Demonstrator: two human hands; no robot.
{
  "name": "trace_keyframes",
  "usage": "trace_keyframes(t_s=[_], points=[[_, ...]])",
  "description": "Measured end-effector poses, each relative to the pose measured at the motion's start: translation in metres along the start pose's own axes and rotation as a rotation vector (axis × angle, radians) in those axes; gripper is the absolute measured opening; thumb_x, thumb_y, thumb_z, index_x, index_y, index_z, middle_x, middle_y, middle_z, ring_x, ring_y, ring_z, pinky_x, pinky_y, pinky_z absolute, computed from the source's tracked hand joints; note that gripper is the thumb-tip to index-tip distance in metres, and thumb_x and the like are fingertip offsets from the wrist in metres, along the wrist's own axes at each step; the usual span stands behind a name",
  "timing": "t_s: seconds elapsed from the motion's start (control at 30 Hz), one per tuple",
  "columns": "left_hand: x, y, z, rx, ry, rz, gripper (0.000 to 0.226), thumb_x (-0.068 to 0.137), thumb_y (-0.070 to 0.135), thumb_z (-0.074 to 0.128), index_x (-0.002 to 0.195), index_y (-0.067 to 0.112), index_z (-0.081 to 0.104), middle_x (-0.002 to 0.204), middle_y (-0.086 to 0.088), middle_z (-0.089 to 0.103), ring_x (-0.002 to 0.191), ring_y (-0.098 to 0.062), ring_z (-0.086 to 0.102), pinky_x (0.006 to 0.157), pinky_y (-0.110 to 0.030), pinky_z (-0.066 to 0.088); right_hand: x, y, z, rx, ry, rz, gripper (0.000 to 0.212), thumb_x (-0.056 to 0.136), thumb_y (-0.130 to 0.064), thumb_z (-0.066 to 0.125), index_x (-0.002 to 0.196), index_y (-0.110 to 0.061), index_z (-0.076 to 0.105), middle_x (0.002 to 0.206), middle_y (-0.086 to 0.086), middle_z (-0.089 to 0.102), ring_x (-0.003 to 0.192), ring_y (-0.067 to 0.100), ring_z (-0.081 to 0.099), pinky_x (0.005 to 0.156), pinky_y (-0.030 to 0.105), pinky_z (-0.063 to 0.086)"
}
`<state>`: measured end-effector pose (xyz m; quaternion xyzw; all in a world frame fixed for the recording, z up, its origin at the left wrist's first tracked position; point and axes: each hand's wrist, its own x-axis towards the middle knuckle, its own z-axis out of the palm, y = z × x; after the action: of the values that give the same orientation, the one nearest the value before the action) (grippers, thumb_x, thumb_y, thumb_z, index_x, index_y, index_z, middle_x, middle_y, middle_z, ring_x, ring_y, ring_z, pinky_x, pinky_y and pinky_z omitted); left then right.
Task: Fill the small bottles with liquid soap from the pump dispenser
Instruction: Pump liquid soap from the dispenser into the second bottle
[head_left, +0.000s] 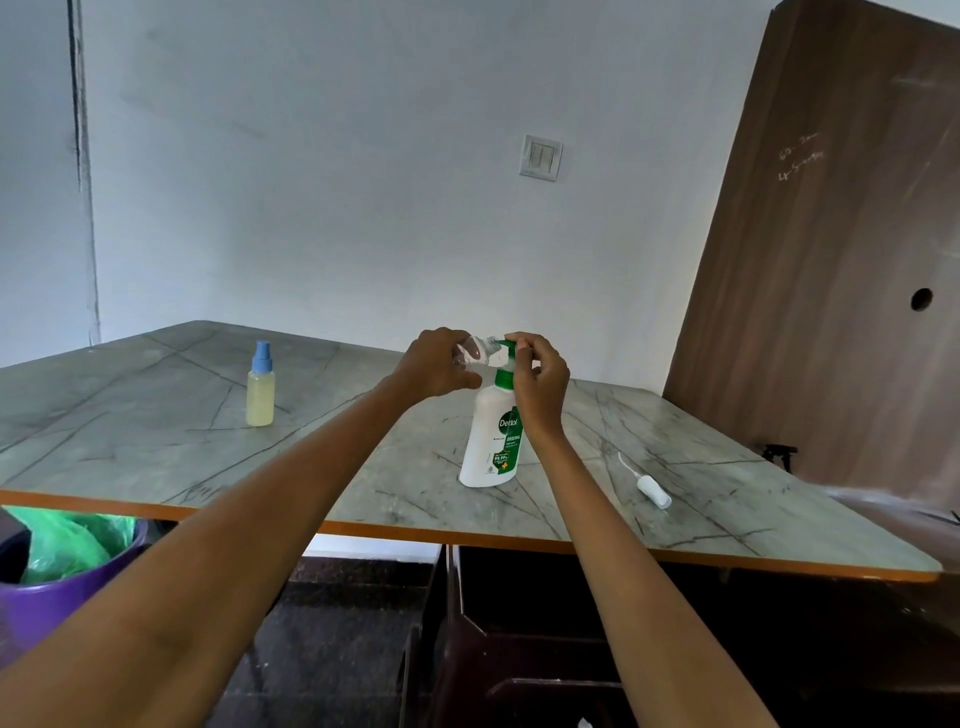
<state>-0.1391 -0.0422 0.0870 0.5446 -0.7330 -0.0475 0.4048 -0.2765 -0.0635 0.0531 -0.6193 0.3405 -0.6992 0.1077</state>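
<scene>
1. Two bare forearms are reaching forward from the bottom edge, crossing over the orange-edged front of the marble-patterned counter (156, 415).
2. Left hand (436, 366) is curling its grip around a small clear bottle (475, 353), holding it above the counter.
3. That clear bottle is lying nearly on its side, its long axis running left to right, its open mouth pointing right toward the green pump spout; it is looking transparent, and I cannot tell how much soap is inside.
4. Right hand (537, 382) is resting on the green pump head of the Dettol pump dispenser (493, 441), fingers curled over the top, thumb side toward the spout.
5. Standing upright near the middle of the counter, the dispenser is showing a white body, a green collar and a green label facing the camera.
6. Well to the left, a small bottle with a blue spray cap (261, 387) is standing upright, holding pale yellow liquid almost to the shoulder.
7. Right of the dispenser, a white spray cap with a thin tube (652, 488) is lying flat, its tube pointing back-left.
8. Below the counter's left end, a purple bin (47, 597) with a green liner is sitting on the floor.
</scene>
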Motion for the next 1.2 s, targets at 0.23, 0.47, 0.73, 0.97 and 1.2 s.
trace_keyframes(t_s=[0.23, 0.47, 0.73, 0.97, 1.2], points=[[-0.004, -0.005, 0.01, 0.016, -0.007, -0.019, 0.044, 0.072, 0.025, 0.075, 0.11, 0.007, 0.063, 0.106, -0.01, 0.065, 0.082, -0.019, 0.054, 0.07, -0.024, 0.039, -0.013, 0.008, 0.009, 0.005, 0.096, -0.001, 0.028, 0.092, -0.02, 0.045, 0.099, -0.01, 0.07, 0.088, -0.026, 0.056, 0.092, 0.017, 0.053, 0.074, 0.028, 0.043], [-0.004, -0.003, 0.005, -0.017, -0.03, -0.02, 0.038, 0.07, 0.022, 0.077, 0.105, 0.009, 0.065, 0.102, -0.011, 0.066, 0.078, -0.016, 0.053, 0.059, -0.019, 0.039, -0.008, 0.011, 0.004, 0.013, 0.053, 0.035, 0.029, 0.091, -0.023, 0.045, 0.098, -0.012, 0.071, 0.092, -0.013, 0.064, 0.098, 0.027, 0.059, 0.078, 0.037, 0.048], [-0.002, -0.004, 0.008, -0.054, -0.021, -0.017, 0.038, 0.071, 0.022, 0.076, 0.105, 0.008, 0.065, 0.101, -0.013, 0.067, 0.075, -0.016, 0.051, 0.055, -0.014, 0.034, 0.0, 0.011, 0.006, 0.07, 0.053, 0.111, 0.022, 0.092, -0.014, 0.051, 0.096, -0.009, 0.071, 0.101, 0.012, 0.069, 0.097, 0.032, 0.062, 0.077, 0.039, 0.052], [-0.002, -0.008, 0.014, -0.069, 0.008, -0.005, 0.036, 0.072, 0.022, 0.076, 0.104, 0.008, 0.065, 0.1, -0.013, 0.067, 0.073, -0.015, 0.049, 0.054, -0.014, 0.033, 0.001, 0.012, 0.012, 0.134, 0.093, 0.159, 0.019, 0.09, -0.017, 0.059, 0.097, -0.005, 0.072, 0.099, 0.015, 0.07, 0.094, 0.033, 0.063, 0.073, 0.036, 0.052], [-0.003, -0.009, 0.012, -0.032, 0.005, 0.011, 0.037, 0.074, 0.028, 0.074, 0.104, 0.008, 0.064, 0.095, -0.007, 0.065, 0.077, -0.015, 0.052, 0.055, -0.014, 0.032, -0.009, 0.01, 0.018, 0.154, 0.145, 0.149, 0.035, 0.08, -0.036, 0.051, 0.091, -0.012, 0.073, 0.095, 0.007, 0.072, 0.097, 0.03, 0.061, 0.081, 0.041, 0.051]])
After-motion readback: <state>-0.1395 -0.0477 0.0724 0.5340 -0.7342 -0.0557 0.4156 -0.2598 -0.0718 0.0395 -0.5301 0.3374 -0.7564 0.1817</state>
